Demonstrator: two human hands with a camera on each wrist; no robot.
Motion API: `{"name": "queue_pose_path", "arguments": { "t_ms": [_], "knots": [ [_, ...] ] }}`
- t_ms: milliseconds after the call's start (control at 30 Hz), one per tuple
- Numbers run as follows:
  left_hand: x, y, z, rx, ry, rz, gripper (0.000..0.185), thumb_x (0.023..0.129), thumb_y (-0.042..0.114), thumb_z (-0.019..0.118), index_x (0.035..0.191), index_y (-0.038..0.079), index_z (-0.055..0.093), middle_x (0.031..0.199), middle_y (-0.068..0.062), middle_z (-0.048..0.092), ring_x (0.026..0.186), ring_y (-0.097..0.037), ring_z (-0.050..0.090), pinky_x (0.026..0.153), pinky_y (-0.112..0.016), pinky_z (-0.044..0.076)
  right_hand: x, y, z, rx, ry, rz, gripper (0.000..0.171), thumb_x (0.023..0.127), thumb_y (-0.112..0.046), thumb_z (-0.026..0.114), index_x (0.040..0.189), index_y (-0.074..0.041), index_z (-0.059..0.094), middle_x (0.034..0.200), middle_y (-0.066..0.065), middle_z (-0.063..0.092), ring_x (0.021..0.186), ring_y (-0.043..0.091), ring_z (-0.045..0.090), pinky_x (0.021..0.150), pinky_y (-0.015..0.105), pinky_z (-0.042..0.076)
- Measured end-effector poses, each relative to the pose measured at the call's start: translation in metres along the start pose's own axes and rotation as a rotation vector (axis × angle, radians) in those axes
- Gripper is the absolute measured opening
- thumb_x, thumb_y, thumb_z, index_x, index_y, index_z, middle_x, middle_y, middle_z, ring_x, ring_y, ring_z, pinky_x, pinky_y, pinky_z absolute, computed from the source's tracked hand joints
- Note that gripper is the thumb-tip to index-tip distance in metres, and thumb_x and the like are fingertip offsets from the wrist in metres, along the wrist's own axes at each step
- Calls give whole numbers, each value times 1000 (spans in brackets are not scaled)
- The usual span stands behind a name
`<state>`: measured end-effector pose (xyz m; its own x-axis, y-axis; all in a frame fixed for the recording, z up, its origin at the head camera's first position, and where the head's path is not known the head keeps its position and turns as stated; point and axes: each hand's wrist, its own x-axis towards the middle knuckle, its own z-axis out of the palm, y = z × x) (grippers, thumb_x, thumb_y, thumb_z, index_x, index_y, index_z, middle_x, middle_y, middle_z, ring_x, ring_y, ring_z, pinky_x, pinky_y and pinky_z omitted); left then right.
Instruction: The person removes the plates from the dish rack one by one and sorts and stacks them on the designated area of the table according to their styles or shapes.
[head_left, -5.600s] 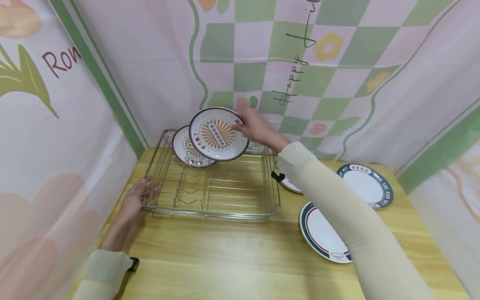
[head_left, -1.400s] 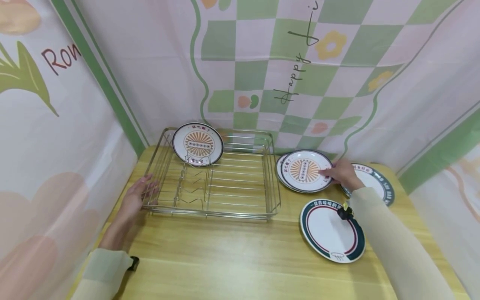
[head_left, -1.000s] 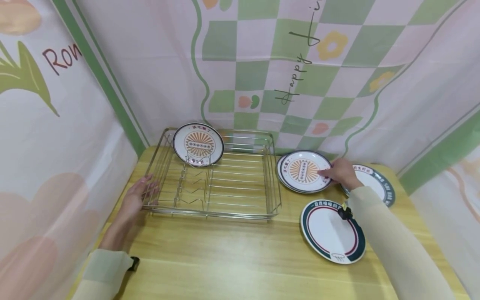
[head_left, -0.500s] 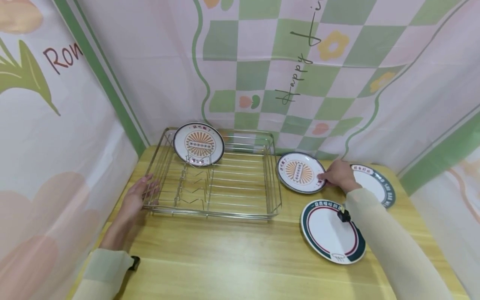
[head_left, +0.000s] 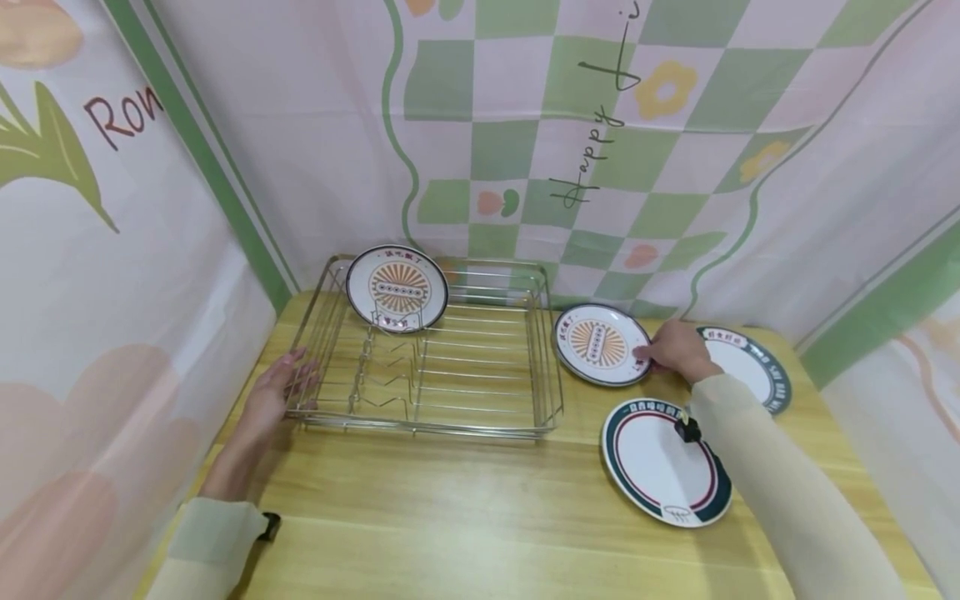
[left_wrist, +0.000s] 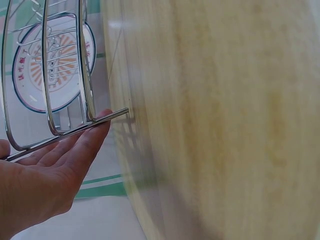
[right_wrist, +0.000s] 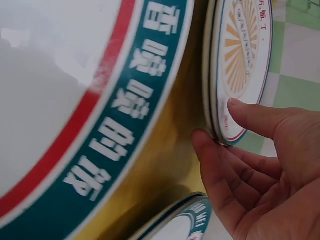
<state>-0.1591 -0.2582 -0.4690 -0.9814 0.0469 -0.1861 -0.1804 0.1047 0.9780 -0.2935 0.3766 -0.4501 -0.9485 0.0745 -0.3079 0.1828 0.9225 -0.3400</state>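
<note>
My left hand holds the left side of a metal wire dish rack, its fingers along the lower rail and thumb on the other side in the left wrist view. One small plate with an orange sunburst leans upright in the rack's back left corner. Right of the rack, my right hand pinches the right rim of small sunburst plates, stacked on the table. In the right wrist view two rims show together, the thumb over the top face and fingers at the underside.
A large green-rimmed plate lies in front of the right forearm. Another green-rimmed plate lies at the back right, partly behind the right hand. The wooden table meets a patterned cloth wall behind the rack.
My right hand brought a small plate from over the rack to the stack at right, then slid it left until it lined up with the plate below. The left hand stayed at the rack.
</note>
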Motion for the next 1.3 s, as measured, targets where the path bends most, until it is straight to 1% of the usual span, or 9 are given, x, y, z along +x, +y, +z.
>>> {"name": "queue_pose_path", "arguments": {
  "t_ms": [267,467,633,700,767,933,1033,1167,1300],
  "knots": [
    [-1,0,0,8,1,8,66,117,43,12,168,2,13,168,-32,27,150,-50,35,99,-33,60,-5,-17,-13,-96,69,-61,41,98,-35,73,69,-8,60,60,1,54,56,19,49,52,31,41],
    [-1,2,0,-3,-2,1,66,117,43,13,168,1,12,168,-32,26,151,-50,35,102,-35,59,-8,-28,-24,-114,26,-78,45,99,-39,70,65,-11,60,68,10,67,56,19,52,52,31,42],
    [-1,2,0,5,-1,10,66,117,42,13,168,1,12,167,-33,27,150,-51,36,100,-37,61,-13,-50,-38,-137,36,-112,48,99,-40,70,63,-12,56,63,5,62,55,18,50,51,30,40],
    [-1,2,0,9,1,16,66,117,42,13,168,1,13,167,-34,28,150,-51,36,99,-38,61,-16,-62,-44,-143,59,-141,46,99,-40,71,67,-9,58,63,4,59,57,20,51,52,31,41],
    [-1,2,0,11,3,19,66,117,42,13,168,1,13,166,-34,29,149,-52,37,99,-39,61,-20,-75,-50,-145,89,-175,44,98,-41,72,80,-1,65,72,11,64,64,25,57,56,35,46],
    [-2,2,0,20,6,25,66,117,43,13,168,1,14,166,-34,30,149,-52,37,101,-41,61,-31,-112,-60,-144,136,-252,57,97,-42,74,121,9,69,117,31,71,97,44,68,77,54,58],
    [-2,2,0,25,3,30,67,117,44,14,168,1,14,166,-34,30,149,-52,37,102,-43,60,-37,-137,-62,-174,167,-310,57,97,-41,74,125,8,69,123,31,70,102,46,69,81,58,59],
    [-2,1,0,24,-1,32,66,117,43,14,168,0,14,166,-34,29,149,-52,36,101,-42,60,-44,-173,-62,-210,192,-394,54,97,-41,75,125,5,71,122,27,73,100,43,71,91,58,55],
    [-2,1,0,32,-14,40,66,117,41,13,168,-1,12,166,-35,26,150,-54,34,100,-40,61,-46,-206,-59,-218,186,-480,53,98,-39,75,126,5,70,120,25,74,102,41,72,94,56,58]
  ]
}}
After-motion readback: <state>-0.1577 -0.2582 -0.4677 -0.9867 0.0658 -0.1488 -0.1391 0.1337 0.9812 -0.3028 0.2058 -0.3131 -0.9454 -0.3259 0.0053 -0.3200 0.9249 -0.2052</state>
